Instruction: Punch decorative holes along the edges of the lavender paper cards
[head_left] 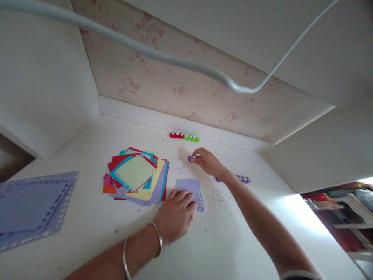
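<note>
My left hand (177,214) lies with its fingers stretched out on a small purple sheet of paper (189,184), which has punched holes down its right edge. Above and right of that sheet, my right hand (207,161) pinches a small purple paper punch (190,158) between thumb and fingers, just over the table. Partly hidden behind my right forearm is a row of purple punches (243,179). Left of my left hand sits a pile of coloured paper sheets (135,173), a pale green one on top.
Red and green punches (184,136) line up near the wall at the back of the white table (140,237). Larger purple sheets (32,206) with punched edges lie at the far left. Tiny paper bits are scattered about. A white cable (163,56) hangs across the upper view.
</note>
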The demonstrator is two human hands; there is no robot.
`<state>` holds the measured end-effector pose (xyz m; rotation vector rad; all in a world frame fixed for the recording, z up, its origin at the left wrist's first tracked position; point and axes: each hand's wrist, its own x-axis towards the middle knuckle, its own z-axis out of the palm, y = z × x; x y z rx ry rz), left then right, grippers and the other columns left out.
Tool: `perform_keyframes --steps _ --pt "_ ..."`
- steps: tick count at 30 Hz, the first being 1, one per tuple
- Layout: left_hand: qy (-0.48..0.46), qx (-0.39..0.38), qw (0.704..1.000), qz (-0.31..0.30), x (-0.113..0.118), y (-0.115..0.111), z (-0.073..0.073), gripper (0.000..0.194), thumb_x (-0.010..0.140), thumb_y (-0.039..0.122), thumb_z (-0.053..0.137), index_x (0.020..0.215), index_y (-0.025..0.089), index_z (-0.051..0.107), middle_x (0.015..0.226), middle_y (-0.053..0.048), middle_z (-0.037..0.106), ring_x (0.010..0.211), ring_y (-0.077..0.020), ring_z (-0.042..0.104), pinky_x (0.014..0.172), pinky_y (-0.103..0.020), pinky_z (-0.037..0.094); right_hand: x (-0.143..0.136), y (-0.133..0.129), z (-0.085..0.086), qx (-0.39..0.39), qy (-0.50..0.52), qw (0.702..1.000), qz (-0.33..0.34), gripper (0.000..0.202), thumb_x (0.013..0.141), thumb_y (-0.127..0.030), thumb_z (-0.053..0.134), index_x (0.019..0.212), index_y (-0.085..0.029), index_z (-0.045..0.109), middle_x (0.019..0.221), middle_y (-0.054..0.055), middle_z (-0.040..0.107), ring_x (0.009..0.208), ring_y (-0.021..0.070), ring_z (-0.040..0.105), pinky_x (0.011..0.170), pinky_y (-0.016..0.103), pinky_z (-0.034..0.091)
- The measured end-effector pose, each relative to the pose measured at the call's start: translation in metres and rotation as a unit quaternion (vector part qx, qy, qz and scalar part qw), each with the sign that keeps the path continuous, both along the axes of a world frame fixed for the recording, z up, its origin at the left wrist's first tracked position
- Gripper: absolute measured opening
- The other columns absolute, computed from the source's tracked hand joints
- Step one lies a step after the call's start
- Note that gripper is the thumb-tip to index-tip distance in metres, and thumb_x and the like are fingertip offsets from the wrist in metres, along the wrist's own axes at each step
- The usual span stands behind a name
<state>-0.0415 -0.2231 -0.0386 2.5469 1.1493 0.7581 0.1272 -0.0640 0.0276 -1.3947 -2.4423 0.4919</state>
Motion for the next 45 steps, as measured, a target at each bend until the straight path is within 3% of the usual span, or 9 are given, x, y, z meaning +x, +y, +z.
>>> perform_keyframes --steps 5,11,17,19,23,27,32,39,45 --pt "-0.001 0.004 1.000 0.015 0.001 -0.001 0.004 0.022 0.093 0.027 0.046 0.108 0.022 0.062 0.120 -0.006 0.059 0.114 -0.0245 0.049 0.101 -0.047 0.031 0.051 -0.072 -0.011 -0.188 0.158 0.962 -0.121 0.032 0.088 -0.044 0.054 0.111 -0.022 0.054 0.100 0.008 0.070 0.079 0.0177 0.070 0.068 0.029 0.055" --pt "0.000 0.010 1.000 0.025 0.001 -0.001 0.010 0.022 0.092 0.027 0.048 0.107 0.023 0.063 0.117 -0.006 0.062 0.114 -0.0263 0.048 0.106 -0.053 0.025 0.064 -0.113 -0.043 -0.128 0.157 0.963 -0.180 0.029 0.083 -0.042 0.060 0.102 -0.021 0.063 0.068 0.002 0.069 0.060 0.0173 0.067 0.060 0.028 0.053" --pt "0.010 0.017 0.999 0.029 0.001 -0.001 0.007 0.027 0.093 0.029 0.048 0.116 0.023 0.060 0.123 -0.004 0.061 0.119 -0.0273 0.046 0.107 -0.054 0.024 0.061 -0.115 -0.056 -0.093 0.223 0.961 -0.135 0.028 0.080 -0.037 0.062 0.105 -0.024 0.067 0.109 0.007 0.067 0.072 0.0157 0.066 0.065 0.028 0.054" --pt "0.013 0.021 0.999 0.027 0.002 -0.001 0.005 0.026 0.094 0.027 0.047 0.115 0.024 0.061 0.121 -0.003 0.063 0.118 -0.0264 0.048 0.108 -0.054 0.024 0.062 -0.116 -0.058 -0.101 0.241 0.955 -0.141 0.030 0.079 -0.035 0.064 0.106 -0.023 0.067 0.104 0.006 0.068 0.074 0.0166 0.065 0.065 0.029 0.053" --pt "0.033 0.039 0.998 0.031 0.002 -0.002 0.004 0.021 0.092 0.016 0.048 0.107 0.021 0.062 0.116 -0.003 0.064 0.114 -0.0244 0.050 0.107 -0.052 0.026 0.062 -0.118 -0.061 -0.172 0.293 0.918 -0.205 0.036 0.077 -0.040 0.066 0.107 -0.020 0.065 0.063 0.000 0.063 0.054 0.0141 0.056 0.050 0.025 0.045" --pt "0.073 0.079 0.994 0.029 0.002 -0.005 0.008 0.014 0.090 0.012 0.051 0.097 0.019 0.062 0.109 -0.004 0.064 0.102 -0.0234 0.054 0.092 -0.045 0.040 0.061 -0.117 -0.060 -0.199 0.405 0.866 -0.216 0.039 0.074 -0.043 0.070 0.104 -0.019 0.064 0.067 -0.001 0.063 0.056 0.0121 0.055 0.054 0.025 0.044" --pt "0.115 0.095 0.987 0.064 0.001 -0.008 0.012 0.014 0.093 0.021 0.048 0.100 0.021 0.061 0.111 -0.004 0.063 0.089 -0.0238 0.056 0.077 -0.043 0.043 0.062 -0.116 -0.059 -0.216 0.450 0.840 -0.212 0.037 0.075 -0.042 0.071 0.103 -0.020 0.064 0.066 -0.002 0.061 0.056 0.0104 0.053 0.055 0.024 0.042" --pt "0.106 0.064 0.970 0.210 -0.007 0.010 0.010 0.036 0.094 0.037 0.045 0.118 0.013 0.056 0.123 -0.015 0.056 0.105 -0.0309 0.052 0.087 -0.046 0.042 0.060 -0.118 -0.067 -0.197 0.403 0.870 -0.205 0.036 0.075 -0.041 0.071 0.103 -0.019 0.064 0.059 -0.003 0.058 0.052 0.0102 0.050 0.048 0.023 0.035" --pt "0.111 0.052 0.973 0.198 -0.010 0.017 0.008 0.032 0.091 0.031 0.049 0.119 0.017 0.055 0.126 -0.013 0.056 0.113 -0.0330 0.049 0.091 -0.050 0.040 0.060 -0.118 -0.067 -0.173 0.360 0.897 -0.191 0.035 0.078 -0.042 0.069 0.103 -0.019 0.065 0.057 -0.003 0.057 0.050 0.0105 0.048 0.046 0.023 0.032"
